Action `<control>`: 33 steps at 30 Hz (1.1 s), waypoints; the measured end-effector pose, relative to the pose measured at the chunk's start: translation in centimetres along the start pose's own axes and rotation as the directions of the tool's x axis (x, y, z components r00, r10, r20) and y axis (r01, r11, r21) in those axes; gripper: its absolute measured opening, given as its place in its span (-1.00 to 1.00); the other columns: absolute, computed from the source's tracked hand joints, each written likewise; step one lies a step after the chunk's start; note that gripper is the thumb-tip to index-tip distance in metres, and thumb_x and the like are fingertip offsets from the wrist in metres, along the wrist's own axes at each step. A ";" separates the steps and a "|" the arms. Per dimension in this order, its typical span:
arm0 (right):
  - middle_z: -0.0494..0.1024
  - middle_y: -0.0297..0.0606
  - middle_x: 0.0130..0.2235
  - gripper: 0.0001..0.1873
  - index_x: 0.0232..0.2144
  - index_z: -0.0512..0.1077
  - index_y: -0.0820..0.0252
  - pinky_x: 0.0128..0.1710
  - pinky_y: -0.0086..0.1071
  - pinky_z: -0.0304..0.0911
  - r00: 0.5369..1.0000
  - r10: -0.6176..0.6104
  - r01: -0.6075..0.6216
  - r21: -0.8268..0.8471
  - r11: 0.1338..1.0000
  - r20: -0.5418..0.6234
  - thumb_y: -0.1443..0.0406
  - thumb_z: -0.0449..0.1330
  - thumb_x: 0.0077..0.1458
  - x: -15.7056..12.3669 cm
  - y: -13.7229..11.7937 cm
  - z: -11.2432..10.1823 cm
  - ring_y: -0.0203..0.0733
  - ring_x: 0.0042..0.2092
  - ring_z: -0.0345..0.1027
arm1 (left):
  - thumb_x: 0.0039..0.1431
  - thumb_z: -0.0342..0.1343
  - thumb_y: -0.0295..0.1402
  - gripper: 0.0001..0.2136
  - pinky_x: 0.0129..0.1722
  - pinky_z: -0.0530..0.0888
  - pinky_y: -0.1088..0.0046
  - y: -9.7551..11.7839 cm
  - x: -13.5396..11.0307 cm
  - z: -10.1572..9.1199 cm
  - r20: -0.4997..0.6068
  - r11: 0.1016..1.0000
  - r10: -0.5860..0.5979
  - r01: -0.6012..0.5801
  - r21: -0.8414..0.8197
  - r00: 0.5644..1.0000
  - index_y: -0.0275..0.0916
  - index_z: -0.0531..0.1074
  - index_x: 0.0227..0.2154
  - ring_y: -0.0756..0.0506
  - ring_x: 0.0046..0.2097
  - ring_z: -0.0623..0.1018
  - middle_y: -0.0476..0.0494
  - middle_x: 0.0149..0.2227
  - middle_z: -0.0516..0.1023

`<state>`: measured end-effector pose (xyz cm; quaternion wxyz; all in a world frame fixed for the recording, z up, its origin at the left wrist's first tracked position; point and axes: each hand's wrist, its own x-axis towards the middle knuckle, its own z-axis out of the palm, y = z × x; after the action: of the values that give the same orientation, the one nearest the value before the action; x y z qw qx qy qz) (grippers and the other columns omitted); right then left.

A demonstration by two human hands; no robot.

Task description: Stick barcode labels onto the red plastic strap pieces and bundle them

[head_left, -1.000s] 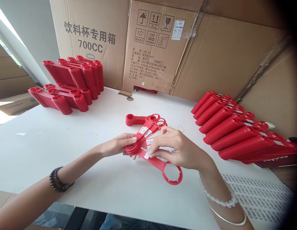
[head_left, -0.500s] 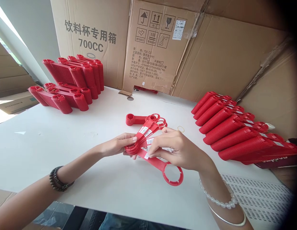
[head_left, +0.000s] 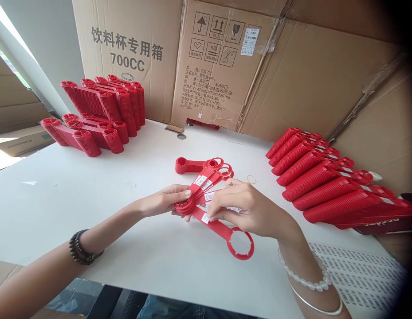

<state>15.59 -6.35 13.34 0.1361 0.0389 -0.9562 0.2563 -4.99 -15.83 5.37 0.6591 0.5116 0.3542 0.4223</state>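
My left hand [head_left: 172, 199] is closed around the ringed ends of several flat red plastic cup carriers [head_left: 198, 188], which spread like a fan. White barcode labels sit on their straps. The lowest carrier [head_left: 222, 230] points to the lower right, its far ring over the white table. Thumb and fingers of my right hand [head_left: 242, 206] pinch a small white barcode sticker [head_left: 205, 217] against that carrier's strap. Part of the fan and another printed white sheet are hidden behind this hand. Just beyond lies a small red carrier stack [head_left: 192, 166].
Red carrier stacks stand at the back left [head_left: 102, 106]. A row of labelled red stacks [head_left: 325, 181] leans at the right. Barcode sticker sheets [head_left: 359, 274] lie at the right front. A rubber band [head_left: 251, 179] rests on the table [head_left: 135, 257]. Cardboard boxes [head_left: 212, 62] wall the back.
Hardly anything differs. My right fingers stay on the sticker at the lowest carrier, and the whole view has shifted very slightly.
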 end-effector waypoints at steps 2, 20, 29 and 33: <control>0.58 -0.42 -0.41 -0.80 -0.44 0.45 0.17 -0.29 -0.40 0.14 1.000 -0.006 0.006 -0.005 1.000 0.010 0.51 0.11 0.12 0.0 0.0 0.0 -0.38 -0.42 0.29 | 0.24 -0.03 -0.08 -0.66 -0.57 0.07 0.48 0.0 0.0 0.0 -0.003 1.000 -0.004 0.004 0.004 1.000 -0.32 0.37 -0.28 0.00 -0.50 0.37 -0.11 -0.53 0.45; 0.56 -0.36 -0.26 -0.80 -0.35 0.54 0.09 -0.04 -0.21 0.12 0.955 0.181 -0.136 -0.196 0.971 0.234 0.44 0.14 0.13 -1.1 -0.6 -0.8 -0.20 -0.19 0.35 | 0.25 -0.03 -0.10 -0.65 -0.51 0.19 0.49 -0.3 0.1 -0.5 -0.097 0.999 0.015 -0.019 -0.039 0.995 -0.34 0.40 -0.28 0.01 -0.50 0.36 -0.10 -0.55 0.45; 0.53 -0.24 -0.21 -0.83 -0.16 0.45 0.17 -0.10 -0.25 0.12 0.983 0.168 -0.183 -0.350 0.919 -0.075 0.32 0.14 0.18 -0.5 -1.5 -1.0 -0.18 -0.20 0.35 | 0.23 0.02 -0.12 -0.67 -0.38 0.36 0.47 -1.2 0.6 0.0 -0.347 0.947 0.037 -0.144 -0.287 0.937 -0.32 0.46 -0.36 0.10 -0.60 0.23 -0.04 -0.55 0.42; 0.50 -0.28 -0.32 -0.83 -0.37 0.42 0.20 -0.13 -0.26 0.09 0.987 0.047 -0.113 -0.448 0.887 -0.154 0.41 0.05 0.22 0.0 -0.4 -1.3 -0.21 -0.22 0.29 | 0.21 0.05 -0.10 -0.67 -0.38 0.36 0.47 -0.7 0.4 1.2 -0.307 0.949 0.048 -0.139 -0.282 0.950 -0.29 0.47 -0.42 0.15 -0.63 0.18 -0.01 -0.48 0.44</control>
<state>15.93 -6.02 14.58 0.1967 -0.0514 -0.9786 0.0326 -3.58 -16.00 4.90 0.6475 0.3528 0.3558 0.5742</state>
